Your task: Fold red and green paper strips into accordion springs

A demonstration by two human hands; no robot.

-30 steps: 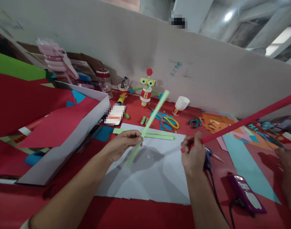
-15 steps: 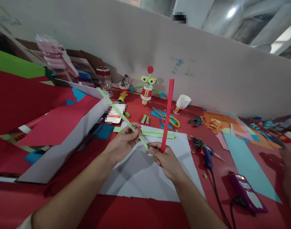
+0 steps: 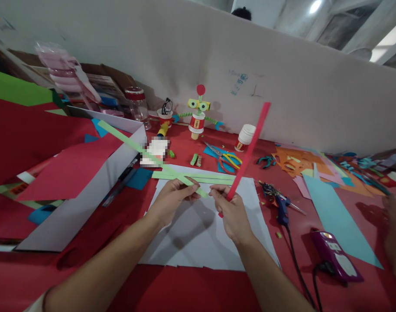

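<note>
My left hand [image 3: 172, 197] pinches a long light-green paper strip [image 3: 133, 147] that runs up to the left over the red table. My right hand [image 3: 232, 212] is closed on a red paper strip [image 3: 250, 149] that stands tilted up to the right. The two strip ends nearly meet between my hands, above a white sheet [image 3: 204, 234]. More green strips [image 3: 211, 177] lie flat along the sheet's far edge.
A blue glue gun [image 3: 280, 206] and a purple device [image 3: 336, 255] lie right of the sheet. Scissors [image 3: 228, 160], paper cups [image 3: 245, 136], a paper-cup robot figure [image 3: 198, 117] and coloured paper scraps sit behind. Another person's hand [image 3: 394, 229] is at the right edge.
My right hand swung the red strip from pointing right to upright and brought it beside my left hand. The green strip tipped over from the right to the left.
</note>
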